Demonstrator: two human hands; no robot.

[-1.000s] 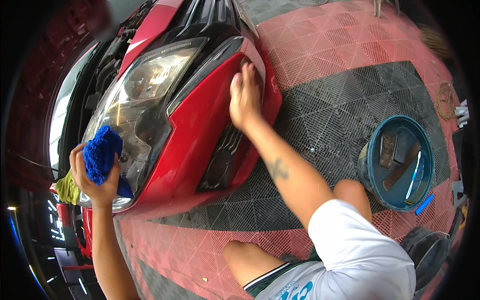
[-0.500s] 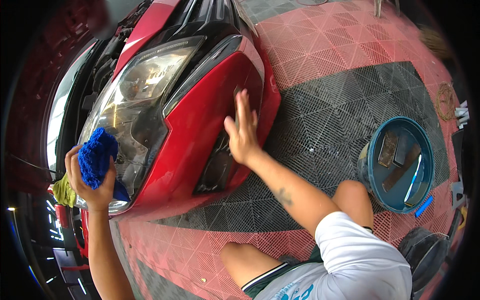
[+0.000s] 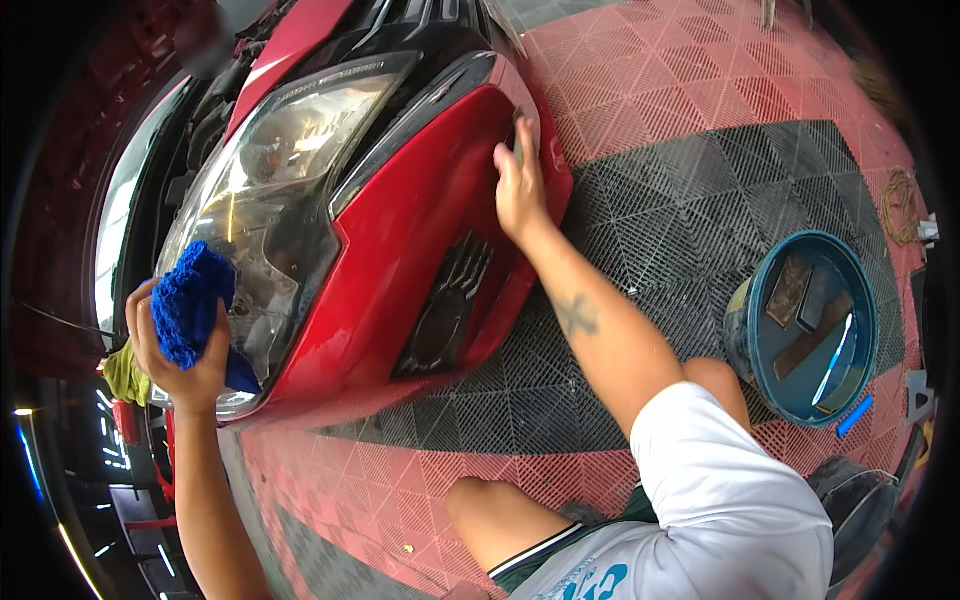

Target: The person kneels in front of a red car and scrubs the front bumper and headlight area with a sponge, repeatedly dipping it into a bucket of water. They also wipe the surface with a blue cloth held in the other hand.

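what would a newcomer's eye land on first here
Probably the glossy red bumper filling the middle, with the right hand at its far edge. Next comes the bright blue cloth gripped in the left hand, in front of the headlight. Off to the right, a round blue bucket holding flat pieces stands on the red-and-grey floor tiles.

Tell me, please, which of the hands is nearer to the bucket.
Right: the right hand, at the red bumper, is left of the bucket; the left hand, gripping a blue cloth by the headlight, is farther left.
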